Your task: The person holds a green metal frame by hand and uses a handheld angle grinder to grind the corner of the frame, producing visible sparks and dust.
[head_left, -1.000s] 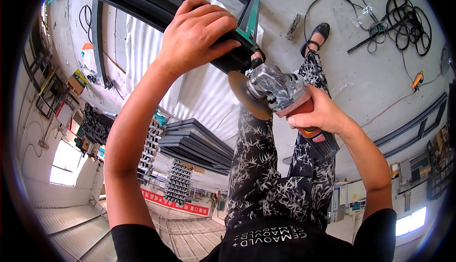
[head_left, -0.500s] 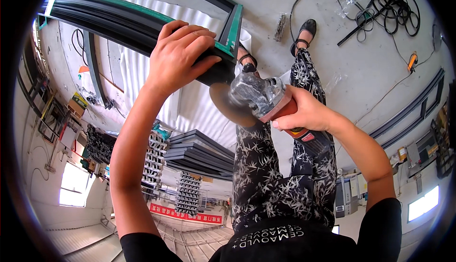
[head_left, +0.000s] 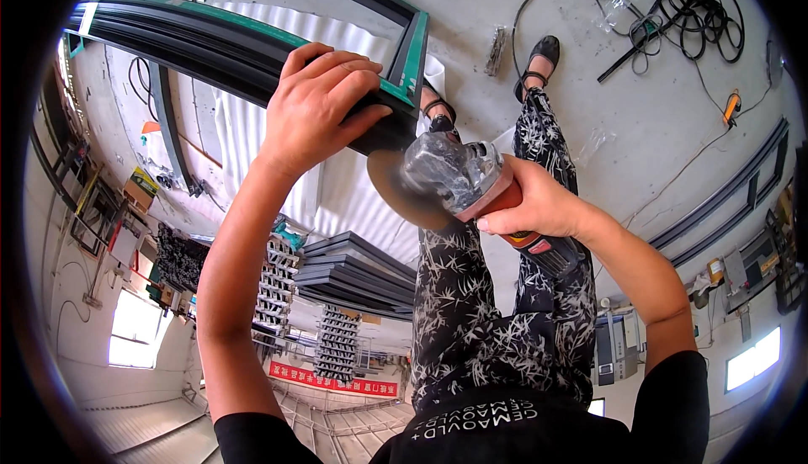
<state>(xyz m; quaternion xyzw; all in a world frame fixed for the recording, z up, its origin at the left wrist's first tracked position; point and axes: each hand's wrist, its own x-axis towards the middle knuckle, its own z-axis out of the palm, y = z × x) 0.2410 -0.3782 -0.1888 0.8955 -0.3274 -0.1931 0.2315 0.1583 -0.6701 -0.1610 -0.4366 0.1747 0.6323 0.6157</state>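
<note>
My left hand [head_left: 324,102] is wrapped over a dark grey metal window frame [head_left: 210,47] with green film along its edges, close to the corner. An angle grinder [head_left: 471,182] is in my right hand [head_left: 539,199], its fingers closed round the orange-red and black body. The grinder's head is grey and dusty. Its round disc [head_left: 402,195] is blurred, as if spinning, and lies at the frame's near corner end. Whether the disc touches the metal, I cannot tell.
Below the frame lies a white corrugated sheet [head_left: 244,127]. A tangle of black hose [head_left: 699,14] and a thin cable [head_left: 665,190] are on the floor at the right. Dark profiles [head_left: 358,275] are stacked beyond my left arm. My feet stand near the frame.
The grinder and my right hand have shifted slightly to the left. The frame has tilted a little, its far bar moving downward in view. Both grips stay as they were.
</note>
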